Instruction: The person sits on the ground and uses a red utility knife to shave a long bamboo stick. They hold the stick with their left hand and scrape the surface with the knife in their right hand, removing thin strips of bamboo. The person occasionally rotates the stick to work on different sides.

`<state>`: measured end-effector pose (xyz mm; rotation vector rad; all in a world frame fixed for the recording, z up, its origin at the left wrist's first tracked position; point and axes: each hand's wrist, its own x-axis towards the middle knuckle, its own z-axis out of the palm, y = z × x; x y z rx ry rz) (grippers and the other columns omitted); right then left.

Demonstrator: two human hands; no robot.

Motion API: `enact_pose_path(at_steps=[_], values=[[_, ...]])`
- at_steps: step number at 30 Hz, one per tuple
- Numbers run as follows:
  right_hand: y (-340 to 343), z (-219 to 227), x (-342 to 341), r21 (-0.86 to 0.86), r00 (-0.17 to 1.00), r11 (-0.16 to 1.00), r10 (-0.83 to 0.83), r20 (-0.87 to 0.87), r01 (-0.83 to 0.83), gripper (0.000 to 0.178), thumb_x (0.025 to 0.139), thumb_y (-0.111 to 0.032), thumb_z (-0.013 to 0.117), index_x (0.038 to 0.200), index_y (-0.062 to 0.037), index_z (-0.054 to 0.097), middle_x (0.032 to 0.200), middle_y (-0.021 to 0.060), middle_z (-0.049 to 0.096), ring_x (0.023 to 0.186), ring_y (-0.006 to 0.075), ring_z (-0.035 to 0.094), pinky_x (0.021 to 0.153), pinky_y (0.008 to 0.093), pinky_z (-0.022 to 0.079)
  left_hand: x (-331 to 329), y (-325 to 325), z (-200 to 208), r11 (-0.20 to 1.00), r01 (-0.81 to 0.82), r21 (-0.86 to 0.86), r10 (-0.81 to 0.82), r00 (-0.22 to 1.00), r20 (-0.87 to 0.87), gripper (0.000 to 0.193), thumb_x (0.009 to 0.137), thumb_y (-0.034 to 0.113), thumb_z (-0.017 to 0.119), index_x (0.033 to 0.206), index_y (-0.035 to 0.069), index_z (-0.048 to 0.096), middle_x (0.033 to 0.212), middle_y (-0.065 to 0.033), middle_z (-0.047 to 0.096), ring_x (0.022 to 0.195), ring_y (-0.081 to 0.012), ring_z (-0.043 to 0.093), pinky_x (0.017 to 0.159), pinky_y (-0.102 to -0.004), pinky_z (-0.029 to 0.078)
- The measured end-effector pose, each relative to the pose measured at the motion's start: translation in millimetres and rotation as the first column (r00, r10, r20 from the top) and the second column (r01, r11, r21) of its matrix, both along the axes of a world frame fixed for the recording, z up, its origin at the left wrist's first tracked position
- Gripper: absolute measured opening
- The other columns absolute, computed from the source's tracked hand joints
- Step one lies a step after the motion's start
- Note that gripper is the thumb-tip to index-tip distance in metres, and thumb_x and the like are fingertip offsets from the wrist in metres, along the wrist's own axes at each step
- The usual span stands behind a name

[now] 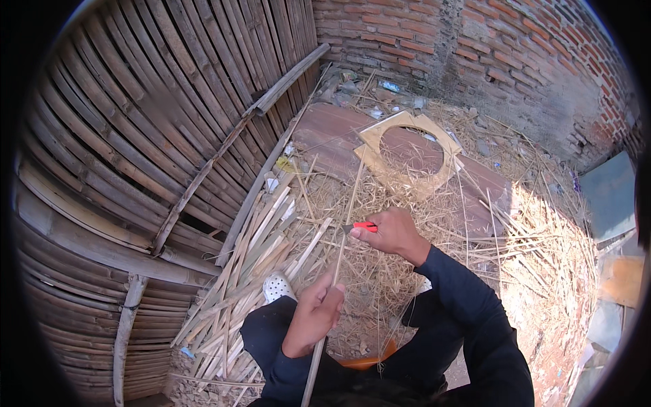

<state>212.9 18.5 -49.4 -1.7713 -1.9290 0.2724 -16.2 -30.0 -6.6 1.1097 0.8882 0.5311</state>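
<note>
A long, thin bamboo strip (354,190) runs from my lap up and away toward a cut-out wooden board. My left hand (313,315) is closed around its lower part. Further along the strip, my right hand (395,234) grips a red-handled utility knife (366,226), whose dark blade end points left and meets the strip. The strip's upper end lies by the left edge of the pale board with a large round hole (444,136). Shavings lie thick on the ground beneath both hands.
Split bamboo strips (237,271) are heaped at left along a bamboo slat wall (135,122). A brick wall (502,74) closes off the back. A brown panel (325,132) lies under the shavings. My foot in a white dotted shoe (277,288) rests beside the heap; an orange object (369,361) sits under me.
</note>
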Motion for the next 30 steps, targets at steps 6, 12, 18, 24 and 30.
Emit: enact_pose_path(at_steps=[6, 12, 18, 24, 30], values=[[-25.6, 11.2, -21.8, -0.082, 0.986, 0.990, 0.122, 0.110, -0.114, 0.062, 0.077, -0.071, 0.052, 0.071, -0.0134, 0.073, 0.053, 0.0149, 0.058, 0.053, 0.0330, 0.062, 0.049, 0.0433, 0.047, -5.6, 3.6, 8.8, 0.995, 0.063, 0.072, -0.063, 0.998, 0.000, 0.049, 0.097, 0.009, 0.044, 0.144, 0.005, 0.031, 0.075, 0.0046, 0.047, 0.060, -0.0005, 0.043, 0.052, -0.0159, 0.035], [18.2, -0.8, 25.9, -0.004, 0.979, 0.981, -0.194, 0.056, 0.195, 0.064, 0.079, -0.069, 0.051, 0.066, -0.0096, 0.070, 0.050, 0.0157, 0.056, 0.051, 0.0353, 0.060, 0.050, 0.0435, 0.047, -5.6, -11.3, -6.9, 0.994, 0.070, 0.086, -0.073, 0.997, 0.034, 0.047, 0.098, 0.008, 0.043, 0.143, -0.001, 0.031, 0.078, 0.0076, 0.044, 0.069, 0.0016, 0.039, 0.059, -0.0150, 0.032], [-11.3, 10.0, -21.0, 0.002, 0.997, 0.999, 0.038, 0.074, -0.038, 0.065, 0.076, -0.072, 0.053, 0.064, -0.0106, 0.069, 0.050, 0.0131, 0.057, 0.050, 0.0334, 0.060, 0.050, 0.0416, 0.047, -13.4, -5.0, 4.5, 0.999, 0.036, -0.002, -0.036, 0.999, 0.035, 0.047, 0.098, 0.009, 0.044, 0.144, 0.005, 0.033, 0.071, 0.0091, 0.040, 0.058, 0.0011, 0.034, 0.051, -0.0164, 0.029], [1.4, -5.9, -12.5, 0.119, 0.995, 0.990, 0.067, 0.074, -0.075, 0.066, 0.075, -0.073, 0.053, 0.055, -0.0098, 0.059, 0.046, 0.0124, 0.051, 0.045, 0.0332, 0.054, 0.044, 0.0428, 0.041, -14.0, -5.5, 0.6, 0.998, 0.030, -0.048, -0.026, 0.996, 0.080, 0.048, 0.098, 0.010, 0.043, 0.144, 0.007, 0.032, 0.066, 0.0093, 0.039, 0.052, 0.0008, 0.034, 0.046, -0.0177, 0.027], [19.0, -4.8, 11.2, 0.105, 0.984, 0.991, -0.095, 0.152, 0.079, 0.062, 0.074, -0.072, 0.055, 0.065, -0.0123, 0.069, 0.051, 0.0122, 0.057, 0.051, 0.0308, 0.060, 0.051, 0.0410, 0.048, -15.7, -10.1, -8.1, 0.997, 0.059, -0.058, -0.052, 0.990, 0.129, 0.049, 0.098, 0.009, 0.043, 0.145, 0.007, 0.030, 0.065, 0.0094, 0.038, 0.052, 0.0008, 0.034, 0.046, -0.0173, 0.027]])
